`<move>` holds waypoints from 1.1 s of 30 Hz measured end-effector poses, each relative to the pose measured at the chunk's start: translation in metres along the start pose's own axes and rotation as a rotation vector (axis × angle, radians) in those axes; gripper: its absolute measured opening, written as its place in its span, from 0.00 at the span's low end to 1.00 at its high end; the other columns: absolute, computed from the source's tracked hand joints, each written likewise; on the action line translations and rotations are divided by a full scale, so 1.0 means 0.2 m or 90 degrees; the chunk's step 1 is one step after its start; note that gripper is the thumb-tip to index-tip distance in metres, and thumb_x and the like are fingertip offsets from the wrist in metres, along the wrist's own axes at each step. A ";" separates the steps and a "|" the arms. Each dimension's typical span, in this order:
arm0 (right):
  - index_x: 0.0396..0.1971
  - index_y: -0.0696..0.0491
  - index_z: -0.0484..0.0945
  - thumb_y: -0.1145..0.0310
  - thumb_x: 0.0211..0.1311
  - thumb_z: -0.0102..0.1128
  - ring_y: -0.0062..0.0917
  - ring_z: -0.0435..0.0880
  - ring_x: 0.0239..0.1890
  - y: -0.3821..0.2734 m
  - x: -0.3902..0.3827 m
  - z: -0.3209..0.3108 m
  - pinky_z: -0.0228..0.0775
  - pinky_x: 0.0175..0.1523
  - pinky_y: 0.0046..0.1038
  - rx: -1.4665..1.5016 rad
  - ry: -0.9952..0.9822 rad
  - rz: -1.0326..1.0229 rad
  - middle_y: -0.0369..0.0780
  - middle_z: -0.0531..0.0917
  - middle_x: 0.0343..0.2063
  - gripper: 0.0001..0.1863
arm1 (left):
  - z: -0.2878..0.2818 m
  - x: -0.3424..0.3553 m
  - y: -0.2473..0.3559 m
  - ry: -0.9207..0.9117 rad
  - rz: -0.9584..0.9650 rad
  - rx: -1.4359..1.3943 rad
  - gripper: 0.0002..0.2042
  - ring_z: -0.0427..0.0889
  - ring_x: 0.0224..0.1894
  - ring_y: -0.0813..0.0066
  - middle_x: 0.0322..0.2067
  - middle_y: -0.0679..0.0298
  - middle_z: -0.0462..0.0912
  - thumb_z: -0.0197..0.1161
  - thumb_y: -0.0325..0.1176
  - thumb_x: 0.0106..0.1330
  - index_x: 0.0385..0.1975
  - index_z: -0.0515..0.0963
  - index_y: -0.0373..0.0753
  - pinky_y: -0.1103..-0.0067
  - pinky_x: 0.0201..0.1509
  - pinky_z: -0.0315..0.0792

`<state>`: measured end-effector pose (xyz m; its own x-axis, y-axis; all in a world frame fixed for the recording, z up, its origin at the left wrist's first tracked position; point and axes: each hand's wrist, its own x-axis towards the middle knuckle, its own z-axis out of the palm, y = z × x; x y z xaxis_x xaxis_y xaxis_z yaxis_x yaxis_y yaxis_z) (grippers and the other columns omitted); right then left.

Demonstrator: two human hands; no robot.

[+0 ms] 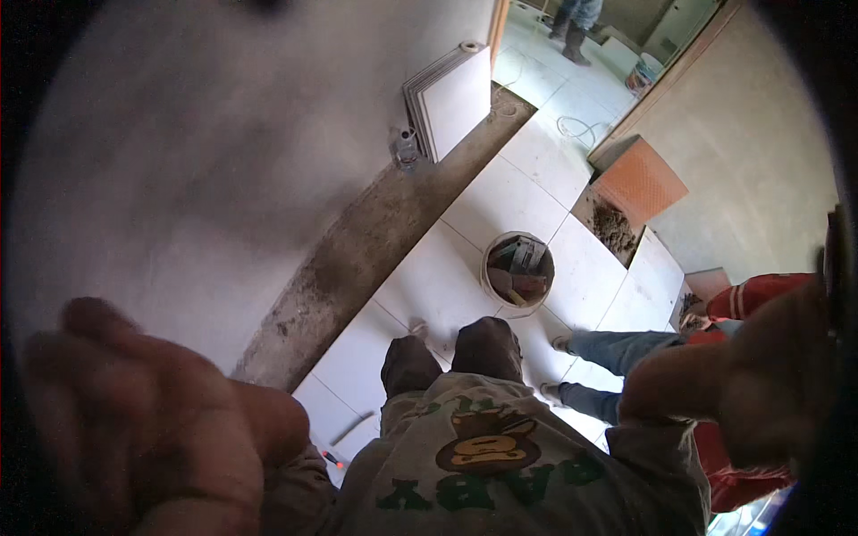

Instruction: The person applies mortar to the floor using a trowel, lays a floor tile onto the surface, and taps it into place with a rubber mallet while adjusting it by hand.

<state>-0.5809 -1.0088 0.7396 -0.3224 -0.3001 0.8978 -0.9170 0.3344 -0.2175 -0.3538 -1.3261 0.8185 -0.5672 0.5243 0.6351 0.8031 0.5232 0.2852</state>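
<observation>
My left hand (161,420) is raised close to the camera at the lower left, blurred, with its fingers loosely apart and nothing visible in it. My right hand (760,375) is up close at the right edge, in shadow. Its thumb side shows, but its fingertips are hidden by the dark rim. Neither hand touches anything I can make out. Beyond my knees, a round bucket (487,288) stands on the white floor tiles (500,192). Inside it lie a grey-green tool (527,255) and reddish, block-like pieces.
Several white tiles (456,103) lean against the left wall beside a clear bottle (407,150). A bare strip of rough floor (357,241) runs along that wall. An orange textured panel (642,179) stands by dark rubble (612,228). A person in red (760,295) is at right; another person's boots (575,45) show beyond the doorway.
</observation>
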 end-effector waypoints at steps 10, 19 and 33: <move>0.36 0.56 0.79 0.69 0.56 0.50 0.28 0.80 0.34 1.41 -1.53 1.29 0.72 0.38 0.30 0.125 -0.799 0.166 0.42 0.82 0.34 0.12 | 0.18 -0.36 -0.77 0.466 -0.508 0.237 0.12 0.59 0.24 0.79 0.23 0.71 0.60 0.50 0.46 0.64 0.22 0.65 0.48 0.76 0.29 0.58; 0.31 0.56 0.79 0.59 0.50 0.59 0.38 0.81 0.35 1.03 -1.19 2.36 0.73 0.42 0.32 0.134 -1.186 0.108 0.45 0.82 0.31 0.15 | 0.19 -0.64 -0.73 0.704 -0.422 0.489 0.22 0.78 0.41 0.58 0.46 0.61 0.75 0.64 0.44 0.55 0.48 0.72 0.43 0.72 0.28 0.79; 0.31 0.58 0.80 0.61 0.47 0.61 0.28 0.81 0.33 0.51 -1.67 2.63 0.71 0.41 0.28 0.043 -1.423 0.041 0.42 0.83 0.27 0.16 | 0.46 -1.37 -0.04 0.728 -1.142 0.610 0.10 0.67 0.20 0.74 0.27 0.69 0.71 0.61 0.40 0.56 0.27 0.71 0.40 0.84 0.19 0.59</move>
<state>-0.6905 -1.3440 0.2155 0.0380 -0.5271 -0.8490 -0.8858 0.3755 -0.2727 -0.2215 -1.4133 0.5763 0.2186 -0.9222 0.3189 -0.6751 0.0931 0.7319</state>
